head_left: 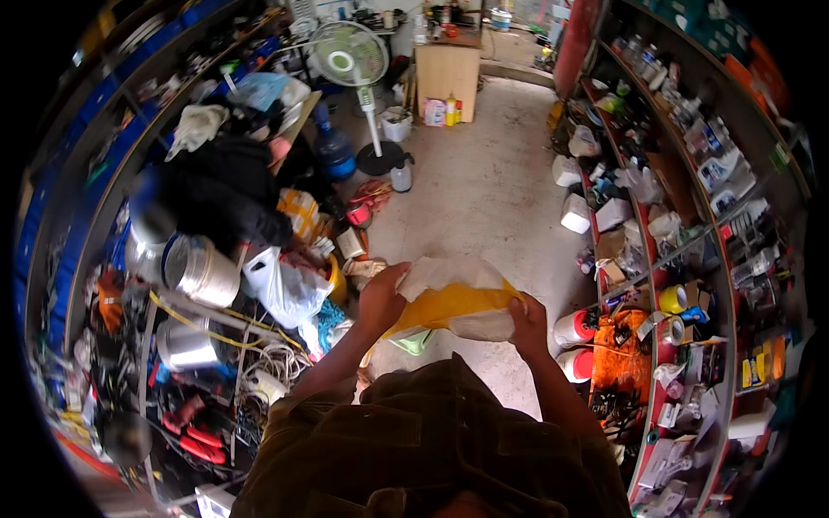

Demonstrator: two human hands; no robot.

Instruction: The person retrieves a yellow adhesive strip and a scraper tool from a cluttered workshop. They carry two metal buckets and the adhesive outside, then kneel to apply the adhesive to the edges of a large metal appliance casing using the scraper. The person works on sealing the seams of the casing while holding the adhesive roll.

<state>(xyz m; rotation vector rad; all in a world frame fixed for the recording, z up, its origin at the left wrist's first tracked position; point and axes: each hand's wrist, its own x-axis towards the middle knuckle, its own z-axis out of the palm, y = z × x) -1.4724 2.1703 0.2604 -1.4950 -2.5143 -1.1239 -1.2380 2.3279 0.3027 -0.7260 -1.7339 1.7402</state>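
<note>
A thin, crumpled yellow and whitish sheet or bag (458, 304) stretches between my two hands in front of my body. I cannot tell whether it is paper or plastic. My left hand (382, 300) grips its left end with the fingers closed. At the opposite end, my right hand (528, 325) pinches the edge between thumb and fingers. Beneath the sheet, part of a light green thing (416, 342) shows near the floor.
Left of me is a cluttered rack with a white bucket (203, 270), a white plastic bag (283, 287) and coiled cable (275, 367). Crowded shelves (649, 269) line the right side. Ahead stand a fan (367, 105), a blue water jug (333, 148) and a wooden cabinet (442, 73) on the concrete floor (484, 181).
</note>
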